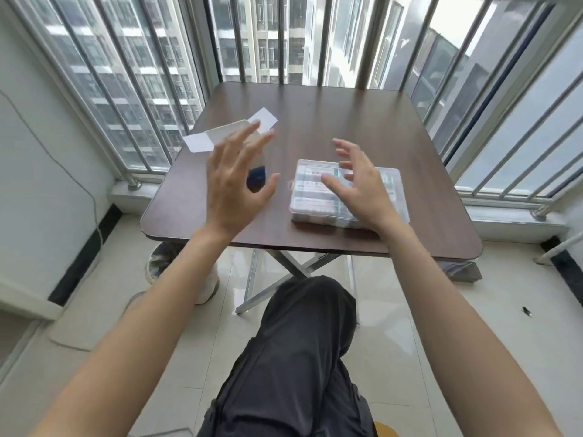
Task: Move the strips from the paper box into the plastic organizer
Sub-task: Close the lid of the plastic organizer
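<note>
A clear plastic organizer (pixel 318 203) lies on the brown table (pixel 331 121), with white and green strips (pixel 312 205) inside it. My right hand (pixel 359 181) hovers over it with spread fingers and holds nothing. To the left lies the white paper box (pixel 227 132), its end flaps open; part of it is hidden behind my left hand (pixel 235 181). That hand is raised above the box with straight, spread fingers and is empty. A dark blue patch of the box shows between thumb and fingers.
The folding table stands against a barred window (pixel 284 39). My dark-trousered knee (pixel 309 326) is below the table's near edge. A shoe (pixel 208 288) and a round bin (pixel 159 263) sit on the tiled floor at the left.
</note>
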The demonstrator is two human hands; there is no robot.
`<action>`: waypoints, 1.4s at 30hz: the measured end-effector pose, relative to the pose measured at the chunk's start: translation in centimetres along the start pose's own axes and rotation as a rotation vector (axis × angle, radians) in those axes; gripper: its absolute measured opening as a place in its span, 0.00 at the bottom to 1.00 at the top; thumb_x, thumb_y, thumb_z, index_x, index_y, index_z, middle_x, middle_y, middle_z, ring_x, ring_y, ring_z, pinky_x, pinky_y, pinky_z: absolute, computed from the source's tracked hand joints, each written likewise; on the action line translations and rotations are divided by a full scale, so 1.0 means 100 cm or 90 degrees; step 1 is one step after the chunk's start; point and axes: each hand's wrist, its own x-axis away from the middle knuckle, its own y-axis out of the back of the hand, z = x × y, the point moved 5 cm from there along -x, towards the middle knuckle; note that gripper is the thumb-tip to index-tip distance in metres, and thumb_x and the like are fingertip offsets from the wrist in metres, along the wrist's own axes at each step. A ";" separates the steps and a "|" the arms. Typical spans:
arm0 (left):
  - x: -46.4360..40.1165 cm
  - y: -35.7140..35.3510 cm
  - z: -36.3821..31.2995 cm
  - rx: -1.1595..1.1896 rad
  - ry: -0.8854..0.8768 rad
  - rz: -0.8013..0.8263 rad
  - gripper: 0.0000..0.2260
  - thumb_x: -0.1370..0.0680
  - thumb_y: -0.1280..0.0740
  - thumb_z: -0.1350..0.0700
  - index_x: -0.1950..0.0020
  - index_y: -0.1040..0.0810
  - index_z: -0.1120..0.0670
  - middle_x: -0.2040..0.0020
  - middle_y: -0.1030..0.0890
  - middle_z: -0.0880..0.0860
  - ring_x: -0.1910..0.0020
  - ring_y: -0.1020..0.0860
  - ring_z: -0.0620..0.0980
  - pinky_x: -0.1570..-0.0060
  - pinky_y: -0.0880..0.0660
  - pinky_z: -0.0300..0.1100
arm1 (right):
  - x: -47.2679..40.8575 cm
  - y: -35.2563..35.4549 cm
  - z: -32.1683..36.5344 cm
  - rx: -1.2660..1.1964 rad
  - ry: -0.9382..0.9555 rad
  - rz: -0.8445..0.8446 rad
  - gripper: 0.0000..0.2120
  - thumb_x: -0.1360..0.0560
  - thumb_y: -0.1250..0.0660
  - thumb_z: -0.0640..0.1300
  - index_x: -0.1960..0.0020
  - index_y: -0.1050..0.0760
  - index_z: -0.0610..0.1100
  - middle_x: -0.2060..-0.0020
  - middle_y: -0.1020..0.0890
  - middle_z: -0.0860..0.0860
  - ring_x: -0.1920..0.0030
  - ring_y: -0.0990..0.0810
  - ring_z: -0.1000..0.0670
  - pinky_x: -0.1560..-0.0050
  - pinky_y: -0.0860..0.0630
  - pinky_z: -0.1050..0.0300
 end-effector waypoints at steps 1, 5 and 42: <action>-0.002 0.012 0.012 -0.016 0.066 -0.043 0.28 0.29 0.29 0.51 0.30 0.32 0.51 0.29 0.34 0.55 0.30 0.38 0.52 0.30 0.41 0.53 | -0.010 -0.008 0.007 -0.029 -0.015 0.014 0.28 0.25 0.32 0.44 0.28 0.38 0.47 0.36 0.29 0.47 0.41 0.27 0.49 0.40 0.29 0.56; 0.005 0.026 0.078 0.144 0.447 -0.014 0.48 0.34 0.23 0.49 0.23 0.51 0.47 0.23 0.49 0.55 0.25 0.50 0.54 0.28 0.50 0.55 | -0.048 -0.052 0.028 -0.137 -0.090 0.085 0.38 0.26 0.31 0.46 0.24 0.50 0.52 0.31 0.34 0.42 0.36 0.29 0.45 0.37 0.30 0.53; 0.267 0.148 0.270 -0.106 0.616 0.179 0.34 0.29 0.28 0.53 0.27 0.39 0.43 0.40 0.27 0.51 0.44 0.29 0.51 0.52 0.35 0.39 | 0.040 -0.438 0.060 -0.244 -0.174 0.395 0.25 0.30 0.27 0.44 0.36 0.32 0.47 0.49 0.22 0.50 0.48 0.23 0.51 0.46 0.23 0.55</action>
